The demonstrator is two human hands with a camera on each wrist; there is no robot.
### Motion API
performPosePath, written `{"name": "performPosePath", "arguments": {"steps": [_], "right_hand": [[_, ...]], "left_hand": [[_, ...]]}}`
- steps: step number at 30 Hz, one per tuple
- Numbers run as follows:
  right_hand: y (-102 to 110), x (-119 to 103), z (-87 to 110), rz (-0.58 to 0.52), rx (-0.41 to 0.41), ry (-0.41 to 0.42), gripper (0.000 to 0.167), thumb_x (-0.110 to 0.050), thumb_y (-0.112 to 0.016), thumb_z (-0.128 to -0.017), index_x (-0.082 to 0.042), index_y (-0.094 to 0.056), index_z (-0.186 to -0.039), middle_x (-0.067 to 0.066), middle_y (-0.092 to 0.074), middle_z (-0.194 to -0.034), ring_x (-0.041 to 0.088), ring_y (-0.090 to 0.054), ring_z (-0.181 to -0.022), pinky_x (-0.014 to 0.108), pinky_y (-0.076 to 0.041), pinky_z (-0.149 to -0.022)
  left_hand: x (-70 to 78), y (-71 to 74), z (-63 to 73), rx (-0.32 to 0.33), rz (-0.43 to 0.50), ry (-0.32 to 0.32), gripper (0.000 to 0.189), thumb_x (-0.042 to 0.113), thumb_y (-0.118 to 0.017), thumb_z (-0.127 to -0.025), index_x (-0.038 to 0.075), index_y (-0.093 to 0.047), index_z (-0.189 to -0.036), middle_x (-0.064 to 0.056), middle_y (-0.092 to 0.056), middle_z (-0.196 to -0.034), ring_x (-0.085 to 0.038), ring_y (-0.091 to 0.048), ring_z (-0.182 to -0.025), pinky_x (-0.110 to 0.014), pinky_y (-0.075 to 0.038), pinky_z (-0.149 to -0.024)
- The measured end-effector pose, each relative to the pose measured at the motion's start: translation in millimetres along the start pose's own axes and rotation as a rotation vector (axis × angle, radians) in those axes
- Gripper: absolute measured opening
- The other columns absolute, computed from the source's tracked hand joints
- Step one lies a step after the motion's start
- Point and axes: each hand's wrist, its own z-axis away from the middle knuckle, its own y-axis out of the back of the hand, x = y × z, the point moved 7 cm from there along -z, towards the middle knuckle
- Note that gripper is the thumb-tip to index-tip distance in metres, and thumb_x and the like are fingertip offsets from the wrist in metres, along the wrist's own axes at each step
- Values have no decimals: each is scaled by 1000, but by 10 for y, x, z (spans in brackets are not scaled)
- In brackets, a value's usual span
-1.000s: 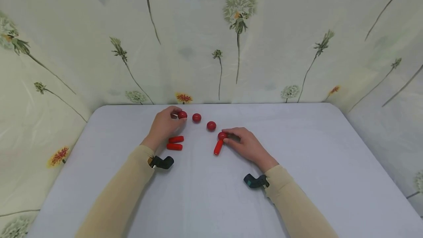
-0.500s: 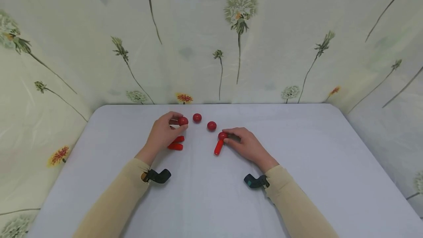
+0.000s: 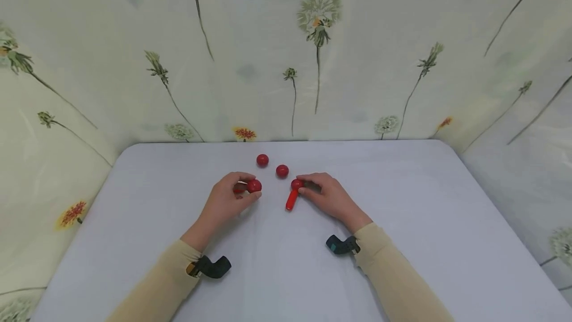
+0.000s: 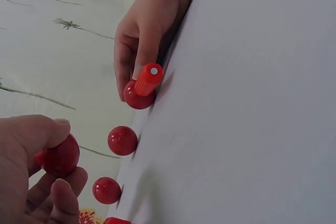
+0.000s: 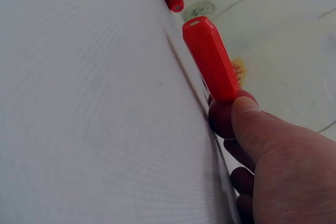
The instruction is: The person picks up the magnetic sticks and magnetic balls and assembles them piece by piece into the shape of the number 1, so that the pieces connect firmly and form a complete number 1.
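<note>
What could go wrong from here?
The left hand pinches a shiny ball by its fingertips; it might slip.
The red rod meets the ball in the right hand only at one end; a knock could separate them.
Two loose balls sit unheld and may roll if bumped.

high head view, facing forward-down, close wrist views, shared red rod [image 3: 291, 200]
</note>
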Motion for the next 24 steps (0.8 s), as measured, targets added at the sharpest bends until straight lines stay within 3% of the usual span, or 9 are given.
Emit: {"name": "performPosePath", "arguments": {"steps": [6,12,16,24], "right_hand": [[5,8,-6,2,-8,-13,42,-41,-68,-93,-29,-63,-133,-12,-61,-126,15,-53,-121,42,-44,-101],[23,-6,-4,-9,-8,-42,43,-39,-68,-93,-28,-62,-134,-9,-61,-128,17,-51,-123,44,-43,-102],[22,-10,-10,-7,-7,-39,41,-38,-69,-93,-28,-63,-133,-10,-61,-128,16,-52,-123,43,-43,-102],[19,2,-8,0,-7,-36,41,-39,-68,-93,-28,-63,-132,-11,-61,-127,15,-52,-122,43,-44,-101]], "left_hand": [[15,-133,105,18,4,-45,38,28,-80,-84,19,-65,-117,8,-63,-108,-17,-63,-96,-33,-52,-75],[14,-322,210,-21,64,-30,39,34,-80,-84,20,-64,-116,13,-63,-107,-8,-64,-93,-31,-54,-73],[22,-427,261,-41,50,-33,33,34,-80,-83,25,-63,-109,14,-62,-103,-6,-64,-88,-29,-55,-75],[59,-461,301,-45,13,-59,32,29,-82,-82,23,-62,-107,12,-62,-101,-7,-63,-85,-26,-54,-74]]}}
